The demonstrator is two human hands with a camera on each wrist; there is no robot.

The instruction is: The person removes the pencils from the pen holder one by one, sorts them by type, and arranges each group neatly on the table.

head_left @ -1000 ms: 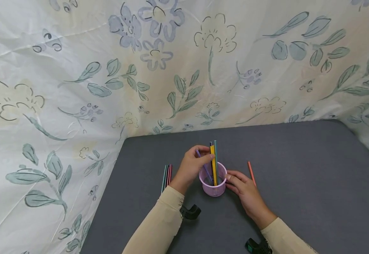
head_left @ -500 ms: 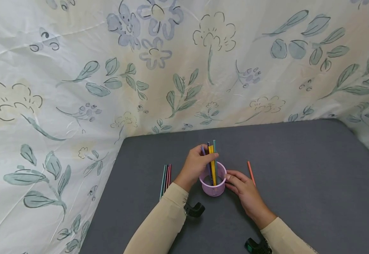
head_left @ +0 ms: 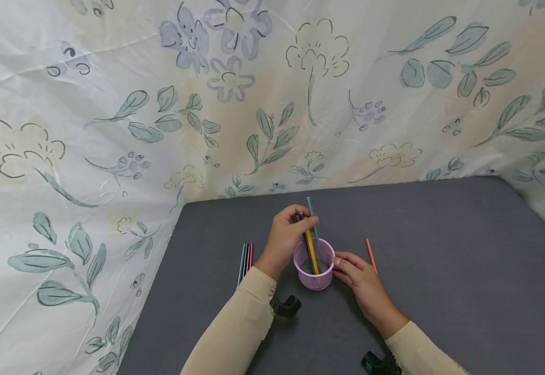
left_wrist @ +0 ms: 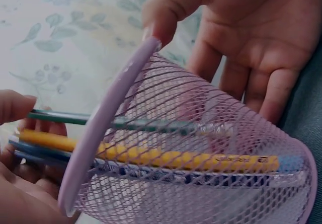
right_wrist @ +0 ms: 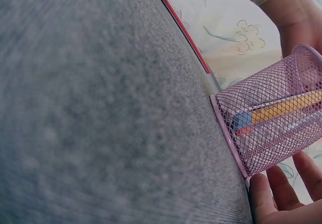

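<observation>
A pink mesh pencil cup (head_left: 316,284) stands on the grey table. My left hand (head_left: 282,239) is over its rim and holds a bunch of pencils whose lower parts are inside the cup. Among them are a yellow pencil (head_left: 312,252), dark blue pencils (left_wrist: 45,153) and a teal pencil (head_left: 311,207), which rises highest from the hand. In the left wrist view, the left thumb lies against the teal pencil's end, and fingers curl under the others. My right hand (head_left: 361,284) steadies the cup from the right, thumb at the rim and fingers along the mesh wall.
Several pencils (head_left: 245,260), teal, dark and red, lie side by side on the table (head_left: 464,271) left of the left hand. An orange pencil (head_left: 370,254) lies behind the right hand. A floral cloth (head_left: 272,104) hangs behind the table.
My left hand has gathered the leaning purple pencil in with the bunch and risen slightly. The teal pencil now sticks up higher and slants left. My right hand and the cup have stayed put.
</observation>
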